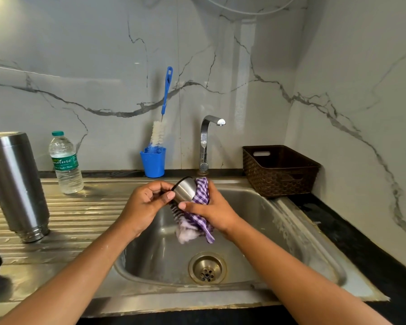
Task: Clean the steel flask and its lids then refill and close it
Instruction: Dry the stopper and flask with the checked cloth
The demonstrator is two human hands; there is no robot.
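Steel, thin and shiny, is what both hands are busy with: the cup lid (185, 189) sits between them above the sink (279, 231). The left hand (145, 202) curls fingers and thumb round its dark-rimmed open end. The right hand (211, 207) grips a checked cloth (197, 224) bunched against the closed end, its tail hanging below that hand. I'd judge the lid light and rigid but slick when wet, so the rim is the surer hold. Well out to the left of the left hand the flask (17, 184) stands mouth-down on the draining board. It looks heavier and smooth-sided, and wants a full grasp round the body. A water bottle (66, 163) stands just beyond it.
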